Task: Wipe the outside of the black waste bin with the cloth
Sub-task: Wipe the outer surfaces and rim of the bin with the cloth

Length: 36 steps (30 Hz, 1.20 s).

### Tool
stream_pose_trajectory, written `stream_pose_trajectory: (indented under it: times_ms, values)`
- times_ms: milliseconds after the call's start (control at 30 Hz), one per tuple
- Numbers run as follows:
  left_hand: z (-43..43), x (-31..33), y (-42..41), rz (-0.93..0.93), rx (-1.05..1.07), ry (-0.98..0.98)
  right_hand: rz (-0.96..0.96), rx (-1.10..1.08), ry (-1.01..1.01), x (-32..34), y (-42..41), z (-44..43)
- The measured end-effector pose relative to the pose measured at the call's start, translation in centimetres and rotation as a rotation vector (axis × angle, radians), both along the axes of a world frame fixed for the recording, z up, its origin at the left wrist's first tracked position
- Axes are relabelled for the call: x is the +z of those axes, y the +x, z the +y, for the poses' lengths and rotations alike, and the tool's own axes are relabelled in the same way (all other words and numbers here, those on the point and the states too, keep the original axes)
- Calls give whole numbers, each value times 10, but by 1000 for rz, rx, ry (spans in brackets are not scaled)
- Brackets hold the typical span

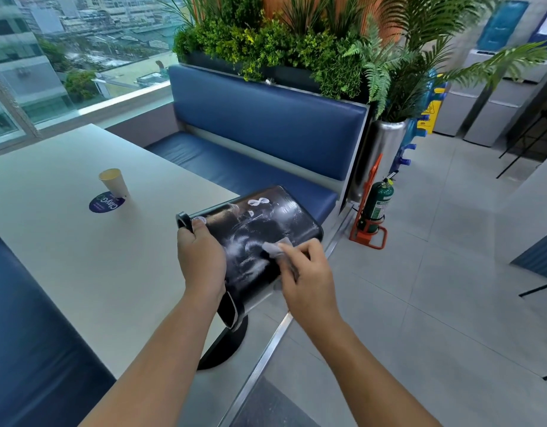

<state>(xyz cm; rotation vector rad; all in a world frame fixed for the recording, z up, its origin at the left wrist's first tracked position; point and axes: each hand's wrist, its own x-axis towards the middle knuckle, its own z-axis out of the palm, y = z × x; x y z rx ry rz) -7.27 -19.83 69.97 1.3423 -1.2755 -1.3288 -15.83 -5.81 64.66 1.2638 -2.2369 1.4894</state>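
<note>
The black waste bin (266, 223) lies tipped on its side at the right edge of the white table (81, 248), its glossy wall streaked with wet smears. My left hand (199, 257) grips the bin at its rim, thumb over the edge. My right hand (309, 272) presses a small grey cloth (275, 248) against the bin's side, the fingers pinched on the cloth. Part of the bin's lower side is hidden behind my left wrist.
A paper cup (113, 183) stands on a round blue sticker on the table. A blue bench (266, 143) with a planter of greenery sits behind. A green fire extinguisher (377, 204) in an orange stand rests on the tiled floor to the right.
</note>
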Motion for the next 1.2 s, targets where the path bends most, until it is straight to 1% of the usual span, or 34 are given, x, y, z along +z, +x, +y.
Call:
stream_pose_trajectory:
  times_ms: [100,233,300,333,433,500,567,667,733,867,967,1067,1133,1200]
  values:
    - [2,2,-4,1,-19,-4,46,9,4,9,15,-13]
    - [-4,4,-5,-17,-14,-33,155,147,49,4,48,-10]
    - [-7,5,-2,-28,-14,-52,115,159,33,-1,32,-3]
    - [-8,5,0,-42,-22,-60,80,138,17,-4,18,0]
    - [-6,3,8,-92,-65,-107,15,-45,36,-2,-23,5]
    - [-2,2,9,-101,-85,-135,-1,-110,64,3,-27,2]
    - [3,3,8,-116,-93,-160,30,-75,52,8,-9,-2]
    - [11,6,6,-139,-99,-226,84,76,11,6,25,2]
    - [11,6,8,-138,-78,-244,28,98,3,3,20,10]
    - [7,9,15,-112,-33,-238,-125,-156,18,3,-29,21]
    - [11,11,15,-103,-39,-252,-121,-217,7,15,-44,21]
    - [18,12,11,-103,-53,-285,-39,-168,-12,20,-18,12]
    - [23,12,8,-122,-66,-321,12,-56,-5,15,11,7]
    - [23,12,9,-139,-73,-343,0,46,-1,9,25,9]
